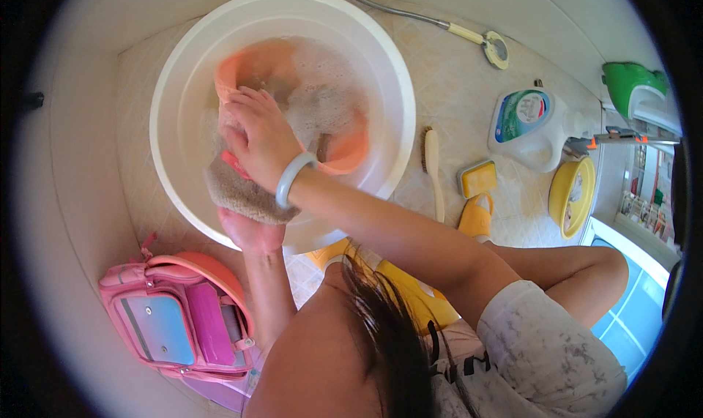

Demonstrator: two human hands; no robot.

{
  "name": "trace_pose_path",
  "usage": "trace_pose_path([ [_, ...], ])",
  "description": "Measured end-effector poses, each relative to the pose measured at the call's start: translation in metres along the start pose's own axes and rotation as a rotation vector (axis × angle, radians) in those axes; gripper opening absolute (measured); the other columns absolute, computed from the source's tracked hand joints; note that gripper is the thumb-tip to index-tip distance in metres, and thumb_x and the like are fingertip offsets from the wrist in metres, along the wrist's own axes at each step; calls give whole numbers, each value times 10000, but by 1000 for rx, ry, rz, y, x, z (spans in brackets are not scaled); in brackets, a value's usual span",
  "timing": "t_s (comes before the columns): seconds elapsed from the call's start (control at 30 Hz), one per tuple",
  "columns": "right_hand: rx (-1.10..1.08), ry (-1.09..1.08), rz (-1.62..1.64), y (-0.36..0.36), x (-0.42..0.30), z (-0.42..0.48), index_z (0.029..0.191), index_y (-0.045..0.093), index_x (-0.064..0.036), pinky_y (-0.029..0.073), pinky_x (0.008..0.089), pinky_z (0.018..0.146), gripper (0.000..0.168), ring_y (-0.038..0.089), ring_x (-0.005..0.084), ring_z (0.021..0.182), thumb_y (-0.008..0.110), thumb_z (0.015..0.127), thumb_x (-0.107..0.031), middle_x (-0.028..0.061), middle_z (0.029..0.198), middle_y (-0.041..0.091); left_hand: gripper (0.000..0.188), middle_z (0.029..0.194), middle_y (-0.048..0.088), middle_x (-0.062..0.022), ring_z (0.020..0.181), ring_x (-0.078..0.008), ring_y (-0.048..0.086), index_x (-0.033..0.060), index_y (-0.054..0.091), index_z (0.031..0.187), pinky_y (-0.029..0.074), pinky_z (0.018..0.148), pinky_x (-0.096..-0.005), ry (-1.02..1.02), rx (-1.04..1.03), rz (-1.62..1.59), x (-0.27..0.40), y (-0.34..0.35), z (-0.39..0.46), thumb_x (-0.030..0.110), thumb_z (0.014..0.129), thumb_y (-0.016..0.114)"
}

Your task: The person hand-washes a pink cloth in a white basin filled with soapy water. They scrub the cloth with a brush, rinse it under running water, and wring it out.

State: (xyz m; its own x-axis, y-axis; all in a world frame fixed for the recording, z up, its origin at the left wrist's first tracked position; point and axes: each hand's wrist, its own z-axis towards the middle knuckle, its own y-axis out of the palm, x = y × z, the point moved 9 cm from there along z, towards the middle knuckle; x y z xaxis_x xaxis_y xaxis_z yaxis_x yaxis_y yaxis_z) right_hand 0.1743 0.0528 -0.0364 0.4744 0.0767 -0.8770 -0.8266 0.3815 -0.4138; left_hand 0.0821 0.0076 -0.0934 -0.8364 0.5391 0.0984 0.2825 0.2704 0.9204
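Observation:
A large white plastic basin [181, 182] holds cloudy, sudsy water [329, 88] and a coral-coloured fabric item [346, 151], partly under the foam. My left hand [252, 231] comes in palm up over the basin's near rim. It supports a beige fleecy cloth item [250, 195], which covers its fingers. A red strip [237, 164] with writing lies against that item. Above it, my right hand [255, 135], with a pale bangle at the wrist, bends its fingers over the raised edge of the coral fabric. Where the beige and coral pieces meet is hidden by this hand.
A pink school backpack [165, 319] stands left of the basin. To the right are a wooden-handled brush [433, 165], a soap dish with yellow soap [478, 179], a detergent jug [530, 127], a yellow bowl [557, 198] and a hand shower [494, 50]. Walls flank the tiled floor.

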Motion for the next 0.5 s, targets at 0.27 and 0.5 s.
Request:
trace_pose_path([
  [0.27,326,371,324,-38,33,-28,1079,504,6,403,371,865,210,528,336,979,445,905,-95,203,1093,540,474,1348,396,-114,1249,-268,367,75,370,1324,258,1060,-402,-17,-311,126,-25,21,3,314,926,274],
  [0.5,384,368,252,-64,33,-60,1037,523,-11,441,323,778,168,570,262,883,480,886,-72,145,963,584,468,1296,443,-110,1195,-278,421,35,388,1296,307,1030,-411,-30,14,352,-39,-14,3,267,892,341],
])
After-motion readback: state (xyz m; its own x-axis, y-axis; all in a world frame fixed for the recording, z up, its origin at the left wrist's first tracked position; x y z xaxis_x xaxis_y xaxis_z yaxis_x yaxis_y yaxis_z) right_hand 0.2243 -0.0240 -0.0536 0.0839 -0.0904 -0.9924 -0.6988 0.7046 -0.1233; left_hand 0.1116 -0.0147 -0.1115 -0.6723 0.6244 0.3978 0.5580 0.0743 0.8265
